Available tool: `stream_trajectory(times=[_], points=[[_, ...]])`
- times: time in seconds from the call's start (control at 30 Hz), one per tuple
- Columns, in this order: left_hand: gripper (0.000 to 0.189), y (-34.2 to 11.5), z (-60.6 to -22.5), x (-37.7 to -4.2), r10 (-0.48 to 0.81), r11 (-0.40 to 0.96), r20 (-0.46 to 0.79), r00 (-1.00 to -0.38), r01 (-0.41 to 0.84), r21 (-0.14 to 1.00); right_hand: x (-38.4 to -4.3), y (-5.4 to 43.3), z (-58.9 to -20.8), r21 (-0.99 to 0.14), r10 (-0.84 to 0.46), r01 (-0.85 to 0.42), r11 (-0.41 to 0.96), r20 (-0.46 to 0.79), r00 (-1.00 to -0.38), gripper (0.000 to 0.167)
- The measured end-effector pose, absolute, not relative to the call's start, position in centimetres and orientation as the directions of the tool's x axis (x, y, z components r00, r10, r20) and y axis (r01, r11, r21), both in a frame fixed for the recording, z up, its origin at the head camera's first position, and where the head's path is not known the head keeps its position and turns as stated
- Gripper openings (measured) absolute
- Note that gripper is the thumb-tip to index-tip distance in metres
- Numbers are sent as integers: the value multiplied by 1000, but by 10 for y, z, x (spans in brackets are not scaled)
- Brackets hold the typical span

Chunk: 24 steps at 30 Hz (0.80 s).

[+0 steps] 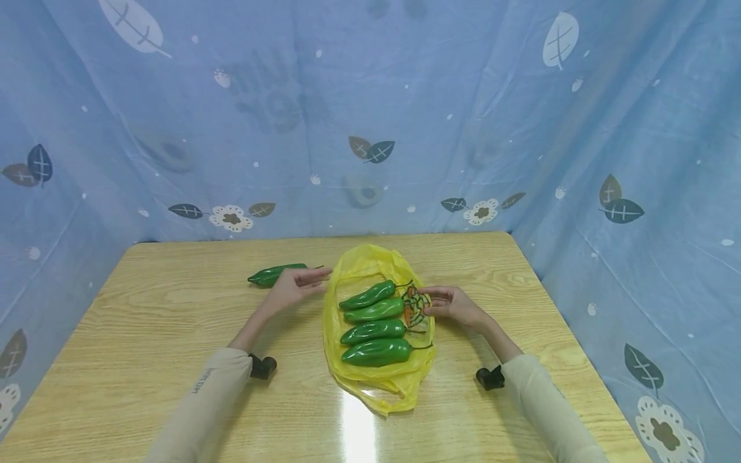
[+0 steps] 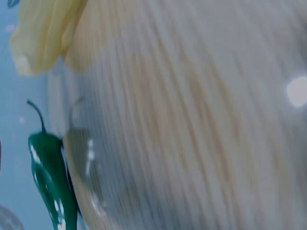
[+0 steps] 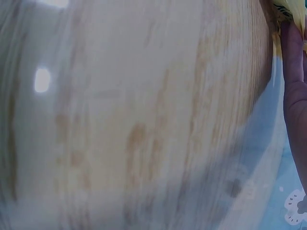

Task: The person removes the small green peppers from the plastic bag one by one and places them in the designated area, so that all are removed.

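A yellow plastic bag (image 1: pixel 347 257) lies spread on the table, with several green chili peppers (image 1: pixel 376 352) side by side on it, stems to the right. My left hand (image 1: pixel 296 287) is at the bag's left edge, fingers extended toward it and nothing seen in the grip. On the other side, my right hand (image 1: pixel 457 305) touches the bag's right edge beside an orange, green and black patterned patch (image 1: pixel 415 307). In the right wrist view its fingers (image 3: pixel 292 52) look fairly straight against the yellow film. One more green pepper (image 1: pixel 269 276) lies behind my left hand.
The wooden table (image 1: pixel 145 334) has a bright glare spot in front of the bag. A blue leaf-patterned curtain (image 1: pixel 324 116) stands behind it and along both sides. Each wrist carries a small black camera (image 1: pixel 491 378).
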<state>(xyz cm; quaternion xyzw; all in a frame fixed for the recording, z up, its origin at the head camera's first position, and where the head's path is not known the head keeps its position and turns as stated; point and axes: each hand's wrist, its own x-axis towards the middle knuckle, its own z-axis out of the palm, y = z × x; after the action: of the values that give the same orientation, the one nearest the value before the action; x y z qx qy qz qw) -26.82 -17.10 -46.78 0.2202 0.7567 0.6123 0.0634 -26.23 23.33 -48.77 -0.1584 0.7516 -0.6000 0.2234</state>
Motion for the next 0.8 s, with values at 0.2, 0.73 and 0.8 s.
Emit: stream_trajectory(times=[0.2,0.73,0.8], points=[[34,-154,-474,-266,447,155,201,-872,296,943,-262,233,-488,-974,-510,34,223,-146,-848,53],[38,-122,-468,-266,451,310,76,-889,236,921,-263,235,-491,-976,-510,32,218,-141,-848,55],[39,-119,-469,-266,475,305,81,-876,250,919,-263,235,-492,-975,-509,28,221,-140,-849,54]])
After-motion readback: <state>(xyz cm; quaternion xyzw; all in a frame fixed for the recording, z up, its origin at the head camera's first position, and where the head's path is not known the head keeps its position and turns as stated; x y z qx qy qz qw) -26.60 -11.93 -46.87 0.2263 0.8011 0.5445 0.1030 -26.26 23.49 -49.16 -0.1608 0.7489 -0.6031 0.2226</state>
